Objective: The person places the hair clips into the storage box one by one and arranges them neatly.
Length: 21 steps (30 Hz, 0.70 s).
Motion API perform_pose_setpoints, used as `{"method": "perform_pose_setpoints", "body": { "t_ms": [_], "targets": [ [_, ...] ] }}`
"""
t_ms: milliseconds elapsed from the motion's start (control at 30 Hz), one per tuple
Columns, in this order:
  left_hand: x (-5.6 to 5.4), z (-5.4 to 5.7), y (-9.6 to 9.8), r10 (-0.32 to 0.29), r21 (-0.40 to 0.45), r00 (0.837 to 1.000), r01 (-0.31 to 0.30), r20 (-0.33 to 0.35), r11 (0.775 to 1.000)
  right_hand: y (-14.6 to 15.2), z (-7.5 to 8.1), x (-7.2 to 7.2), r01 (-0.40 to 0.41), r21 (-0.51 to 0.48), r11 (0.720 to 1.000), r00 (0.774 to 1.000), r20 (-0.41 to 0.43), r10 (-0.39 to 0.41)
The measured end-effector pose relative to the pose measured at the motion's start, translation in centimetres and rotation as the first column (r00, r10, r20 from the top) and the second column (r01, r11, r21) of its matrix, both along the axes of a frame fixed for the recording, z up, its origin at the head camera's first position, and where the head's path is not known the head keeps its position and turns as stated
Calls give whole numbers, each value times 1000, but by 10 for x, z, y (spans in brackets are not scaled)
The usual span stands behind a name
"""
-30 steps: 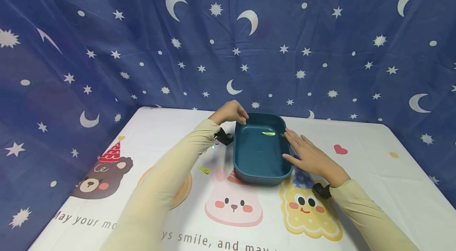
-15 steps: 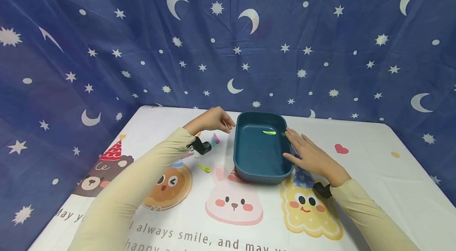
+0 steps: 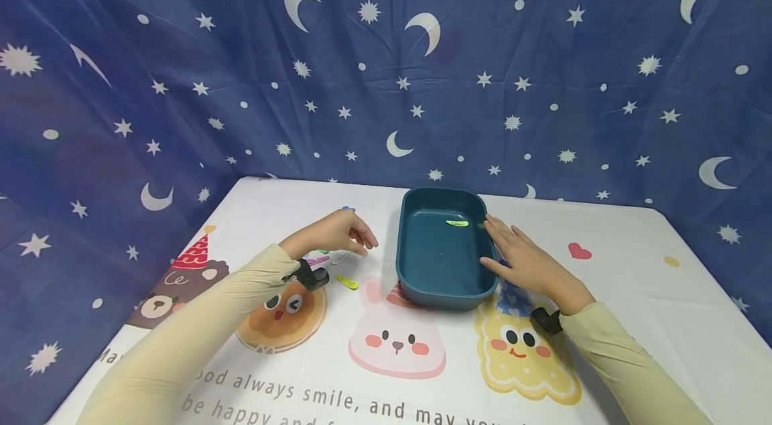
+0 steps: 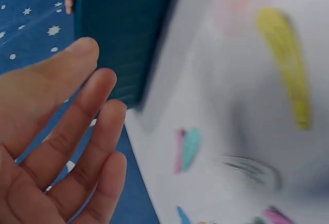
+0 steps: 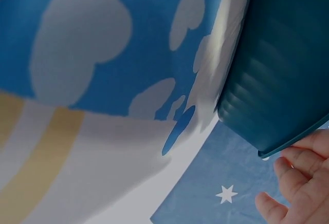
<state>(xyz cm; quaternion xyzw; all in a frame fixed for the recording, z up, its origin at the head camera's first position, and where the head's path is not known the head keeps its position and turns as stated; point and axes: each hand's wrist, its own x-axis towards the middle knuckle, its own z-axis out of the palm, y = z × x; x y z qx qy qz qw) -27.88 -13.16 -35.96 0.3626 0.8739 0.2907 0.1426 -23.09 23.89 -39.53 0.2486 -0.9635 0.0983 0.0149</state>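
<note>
My left hand (image 3: 334,234) hovers over the table left of a dark teal bin (image 3: 446,301), fingers loosely bent and holding nothing. Below and around it lie several snap hair clips, partly hidden by the hand. A yellow-green hair clip (image 4: 285,62) shows large in the left wrist view, with a teal hair clip (image 4: 192,148) against a pink one and a pale hair clip (image 4: 257,172) farther along. Inside the bin, toward its far end, lies a light green hair clip (image 3: 456,223). My right hand (image 3: 521,257) rests against the bin's right rim with straight fingers.
A white tablecloth (image 3: 651,318) printed with cartoon figures and lettering covers the table. A blue curtain (image 3: 362,43) with moons and stars hangs behind the table and along its left side. A small blue thing (image 3: 348,208) shows just beyond the left hand.
My left hand has moved from over the bin's far left corner leftward and toward me, above the hair clips. The right hand stays at the bin's rim.
</note>
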Motion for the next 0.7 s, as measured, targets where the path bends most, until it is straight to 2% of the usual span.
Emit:
{"method": "perform_pose_setpoints", "body": {
  "t_ms": [167,400,700],
  "targets": [
    [9,-12,-12,-13,-10,1000,13,25,1000,1,-1,-1,1,1,1000,1000,3,-1],
    [17,-27,-22,-22,-13,998,22,51,1000,1,-2,-2,6,-2,1000,1000,11,-6],
    [26,-34,-23,-7,-17,995,9,103,1000,1,-3,-2,15,-4,1000,1000,12,-15]
  ]
}}
